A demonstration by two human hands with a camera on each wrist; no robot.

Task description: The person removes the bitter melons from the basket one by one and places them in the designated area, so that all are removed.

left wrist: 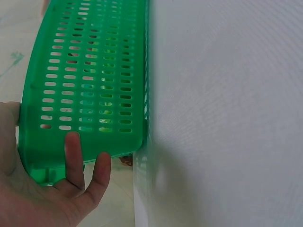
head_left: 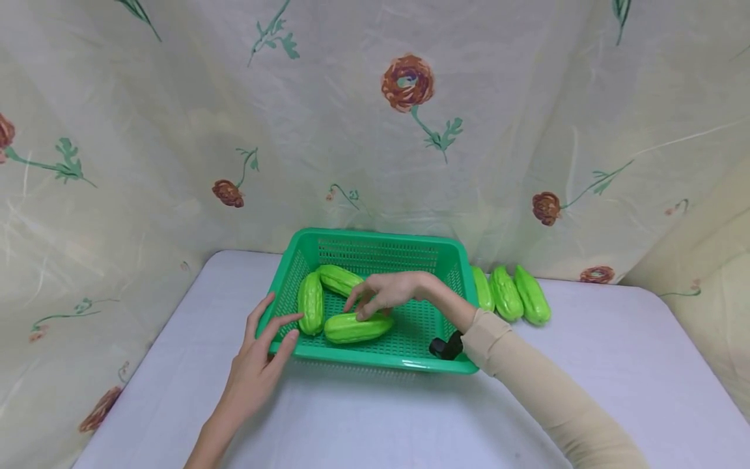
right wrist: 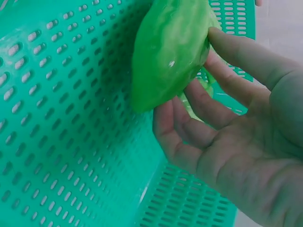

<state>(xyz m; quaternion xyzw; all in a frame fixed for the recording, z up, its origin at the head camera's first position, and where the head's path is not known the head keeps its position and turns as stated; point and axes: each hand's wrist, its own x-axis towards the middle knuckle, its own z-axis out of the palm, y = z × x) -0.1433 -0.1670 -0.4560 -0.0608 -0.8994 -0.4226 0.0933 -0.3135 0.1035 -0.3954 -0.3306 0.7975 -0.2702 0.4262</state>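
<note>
A green perforated plastic basket (head_left: pixel 387 365) holds several light-green ridged bitter melons. My right hand (head_left: pixel 383 293) reaches down into it and grips a bitter melon (head_left: pixel 351 329) lying crosswise near the front wall. In the right wrist view, the thumb and fingertips hold the sides of this bitter melon (right wrist: pixel 170 56). Left of it, another bitter melon (head_left: pixel 311 303) lies lengthwise, and a third bitter melon (head_left: pixel 340 280) slants behind, partly hidden by the right hand. My left hand (head_left: pixel 258 365) holds the basket's front left corner; the left wrist view shows bent fingers (left wrist: pixel 74 158) against the outside wall.
On the white table (head_left: pixel 609 365), right of the basket, several bitter melons lie side by side, one bitter melon (head_left: pixel 532 296) outermost. A black device (head_left: pixel 446 346) sits by the right wrist. A flowered curtain (head_left: pixel 328 117) hangs behind the table.
</note>
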